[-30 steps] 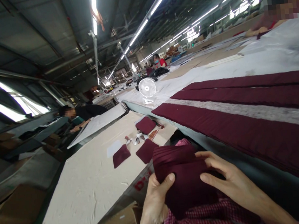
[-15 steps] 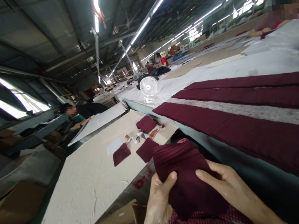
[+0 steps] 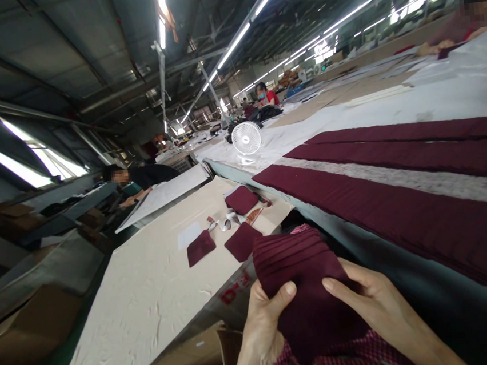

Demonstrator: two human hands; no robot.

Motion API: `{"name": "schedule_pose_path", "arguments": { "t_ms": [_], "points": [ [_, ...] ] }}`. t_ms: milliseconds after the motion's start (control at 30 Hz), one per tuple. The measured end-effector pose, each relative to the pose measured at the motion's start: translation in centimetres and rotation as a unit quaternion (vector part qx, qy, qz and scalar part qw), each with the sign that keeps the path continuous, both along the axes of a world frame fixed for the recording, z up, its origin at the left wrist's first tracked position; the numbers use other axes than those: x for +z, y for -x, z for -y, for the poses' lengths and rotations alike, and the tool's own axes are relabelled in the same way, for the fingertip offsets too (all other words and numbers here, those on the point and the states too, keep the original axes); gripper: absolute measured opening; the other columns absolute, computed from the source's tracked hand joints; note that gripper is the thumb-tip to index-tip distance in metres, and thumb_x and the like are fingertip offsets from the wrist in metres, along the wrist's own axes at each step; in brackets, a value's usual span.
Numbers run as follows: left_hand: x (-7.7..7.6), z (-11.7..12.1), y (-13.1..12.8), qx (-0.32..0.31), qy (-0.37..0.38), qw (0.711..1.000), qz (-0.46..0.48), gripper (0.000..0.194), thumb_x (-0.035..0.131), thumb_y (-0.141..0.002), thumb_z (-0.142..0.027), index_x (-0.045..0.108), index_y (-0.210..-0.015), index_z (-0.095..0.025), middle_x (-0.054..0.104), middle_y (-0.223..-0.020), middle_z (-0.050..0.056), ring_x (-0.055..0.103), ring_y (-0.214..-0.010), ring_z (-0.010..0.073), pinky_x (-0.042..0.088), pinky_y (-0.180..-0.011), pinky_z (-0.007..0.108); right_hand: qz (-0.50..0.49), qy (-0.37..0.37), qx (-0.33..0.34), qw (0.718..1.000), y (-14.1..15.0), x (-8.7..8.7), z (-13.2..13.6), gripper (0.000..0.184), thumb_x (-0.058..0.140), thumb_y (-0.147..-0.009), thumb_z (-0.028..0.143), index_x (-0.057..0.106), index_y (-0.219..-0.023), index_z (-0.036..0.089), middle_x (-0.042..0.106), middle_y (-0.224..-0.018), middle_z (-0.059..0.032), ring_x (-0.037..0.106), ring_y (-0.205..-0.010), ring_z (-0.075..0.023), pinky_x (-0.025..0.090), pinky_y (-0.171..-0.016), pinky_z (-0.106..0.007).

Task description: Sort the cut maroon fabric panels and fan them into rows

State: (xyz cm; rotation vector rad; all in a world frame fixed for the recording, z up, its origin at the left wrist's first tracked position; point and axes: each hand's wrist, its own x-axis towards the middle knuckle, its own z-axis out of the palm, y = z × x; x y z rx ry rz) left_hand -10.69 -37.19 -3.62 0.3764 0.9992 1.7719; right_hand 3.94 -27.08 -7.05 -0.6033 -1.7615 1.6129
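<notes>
Between both hands is a stack of maroon fabric pieces (image 3: 313,307), its far edges fanned out in thin layers. My left hand (image 3: 263,321) grips the stack's left side, thumb pressed on top. On the right side, my right hand (image 3: 373,299) clasps the same stack with its thumb on the top piece; the fingers beneath are partly hidden. Beyond the left hand, a maroon piece (image 3: 243,242) lies on the cream board (image 3: 142,295). Another maroon piece (image 3: 201,248) rests farther left, and a small maroon pile (image 3: 242,200) sits behind them.
Long maroon fabric strips (image 3: 380,221) lie stacked on the white table (image 3: 340,116) to the right. A white fan (image 3: 247,139) stands near that table's corner. Cardboard boxes (image 3: 191,359) are below the board. Co-workers sit or lean at left, far back and far right.
The far edges of the fabric stack are spread into wider layers than before. My left thumb has slid slightly to the right over the top piece. The view has shifted a little.
</notes>
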Motion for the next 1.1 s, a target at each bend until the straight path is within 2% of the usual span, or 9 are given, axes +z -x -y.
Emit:
{"name": "schedule_pose_path", "arguments": {
  "t_ms": [200, 333, 433, 533, 667, 800, 1100],
  "points": [
    [0.1, -0.2, 0.0, 0.02, 0.023, 1.0, 0.0, 0.027, 0.091, -0.065, -0.02, 0.082, -0.09, -0.016, 0.081, -0.089, 0.011, 0.077, -0.088, 0.0277, 0.058, -0.091, 0.037, 0.015, -0.032, -0.011, 0.999, 0.1, 0.1, -0.1, 0.031, 0.06, -0.095, 0.047, 0.074, -0.101, 0.021, 0.072, -0.1, -0.0066, 0.069, -0.091, -0.0252, 0.059, -0.088, -0.037],
    [0.2, 0.1, 0.1, 0.013, 0.036, 0.999, -0.021, 0.028, 0.092, -0.062, -0.022, 0.082, -0.087, -0.015, 0.081, -0.086, 0.011, 0.077, -0.086, 0.0281, 0.059, -0.089, 0.036, -0.03, -0.029, -0.067, 0.997, 0.0, 0.0, -0.3, 0.035, 0.069, -0.089, 0.045, 0.065, -0.117, 0.025, 0.065, -0.126, -0.0081, 0.066, -0.109, -0.0259, 0.059, -0.091, -0.035],
    [0.3, 0.3, 0.1, -0.011, 0.038, 0.999, -0.033, 0.03, 0.093, -0.06, -0.023, 0.082, -0.087, -0.015, 0.081, -0.084, 0.012, 0.077, -0.083, 0.0289, 0.06, -0.086, 0.037, -0.055, -0.042, -0.107, 0.992, -0.4, -0.1, -0.4, 0.042, 0.077, -0.083, 0.045, 0.063, -0.118, 0.027, 0.06, -0.132, -0.0073, 0.062, -0.118, -0.0263, 0.055, -0.099, -0.036],
    [0.4, 0.4, 0.1, -0.021, 0.046, 0.998, -0.039, 0.032, 0.093, -0.059, -0.023, 0.083, -0.088, -0.015, 0.081, -0.083, 0.012, 0.077, -0.08, 0.0284, 0.06, -0.083, 0.038, -0.054, -0.02, -0.091, 0.994, -0.6, 0.0, -0.4, 0.043, 0.078, -0.081, 0.049, 0.065, -0.115, 0.026, 0.062, -0.129, -0.0081, 0.062, -0.119, -0.0276, 0.055, -0.101, -0.038],
    [0.6, 0.5, 0.4, -0.012, 0.051, 0.997, -0.052, 0.031, 0.093, -0.059, -0.024, 0.083, -0.087, -0.016, 0.081, -0.082, 0.011, 0.077, -0.078, 0.0266, 0.06, -0.082, 0.036, -0.066, 0.051, -0.052, 0.995, -0.4, 0.3, -0.3, 0.046, 0.079, -0.079, 0.056, 0.064, -0.111, 0.026, 0.065, -0.127, -0.0099, 0.064, -0.116, -0.029, 0.057, -0.097, -0.039],
    [0.6, 0.5, 0.7, -0.023, 0.046, 0.997, -0.055, 0.029, 0.093, -0.06, -0.025, 0.083, -0.087, -0.018, 0.081, -0.082, 0.009, 0.077, -0.077, 0.025, 0.06, -0.083, 0.035, -0.095, 0.11, -0.017, 0.989, 0.0, 0.7, -0.2, 0.053, 0.081, -0.079, 0.054, 0.059, -0.12, 0.029, 0.068, -0.124, -0.0083, 0.066, -0.114, -0.0268, 0.056, -0.098, -0.039],
    [0.5, 0.6, 1.1, -0.034, 0.056, 0.994, -0.087, 0.029, 0.092, -0.062, -0.025, 0.083, -0.089, -0.017, 0.081, -0.084, 0.01, 0.077, -0.078, 0.0261, 0.06, -0.077, 0.033, -0.05, 0.102, -0.019, 0.993, -0.2, 1.2, -0.2, 0.055, 0.081, -0.073, 0.058, 0.062, -0.116, 0.028, 0.07, -0.117, -0.0094, 0.069, -0.105, -0.0301, 0.061, -0.089, -0.041]
  ]
}}
